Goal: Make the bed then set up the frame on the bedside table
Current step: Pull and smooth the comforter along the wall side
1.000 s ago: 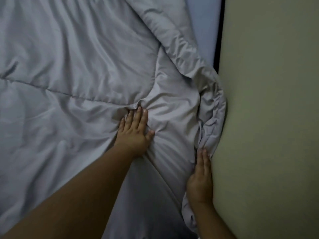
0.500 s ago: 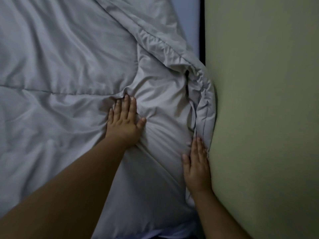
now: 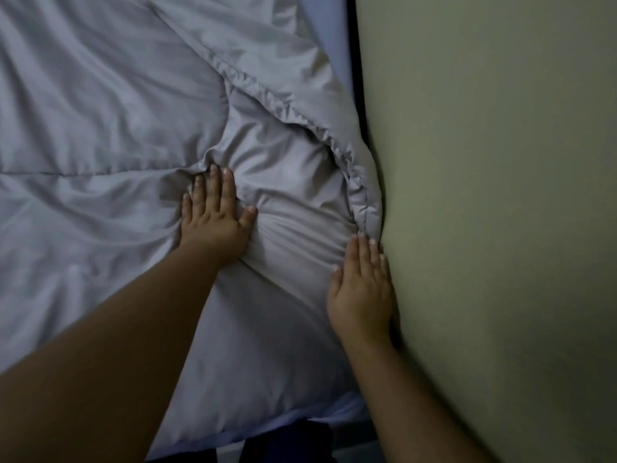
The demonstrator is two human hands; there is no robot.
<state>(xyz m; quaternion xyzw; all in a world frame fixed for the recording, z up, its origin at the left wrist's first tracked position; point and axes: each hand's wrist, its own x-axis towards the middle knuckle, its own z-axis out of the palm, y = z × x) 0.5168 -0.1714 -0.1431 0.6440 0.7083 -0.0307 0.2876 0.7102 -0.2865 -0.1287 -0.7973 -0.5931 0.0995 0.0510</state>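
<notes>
Hands barely shifted from half a second back; right hand has slid slightly further along the wall. Left hand lies flat on the grey blanket, fingers extended, gripping nothing. Right fingers straight too, pressing the blanket edge beside the wall. Blanket covers the bed; rumpled fold near the wall.

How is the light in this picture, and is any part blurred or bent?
Head view: dim, even light, no glare; soft shadows in the comforter folds by the left hand; the right hand is slightly soft; the wall edge curves from the wide-angle lens.
</notes>
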